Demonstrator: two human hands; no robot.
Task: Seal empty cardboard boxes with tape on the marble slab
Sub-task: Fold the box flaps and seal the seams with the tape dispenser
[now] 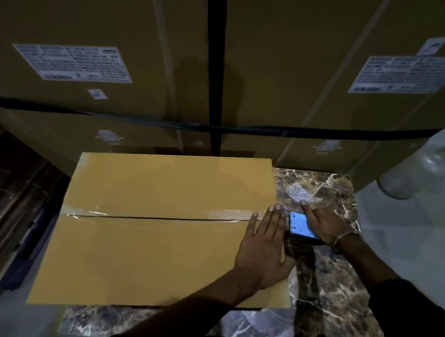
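A cardboard box (161,231) lies flat on the marble slab (321,290), with clear tape (226,215) along its centre seam. The left hand (263,248) presses flat, fingers straight, on the box's 3 o'clock edge. Just beyond at 3 o'clock, the right hand (322,222) grips a blue tape dispenser (300,225).

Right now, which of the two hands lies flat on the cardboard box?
The left hand: it presses flat on the box near the taped seam. The right hand is off the box, holding a blue tape dispenser over the marble slab.
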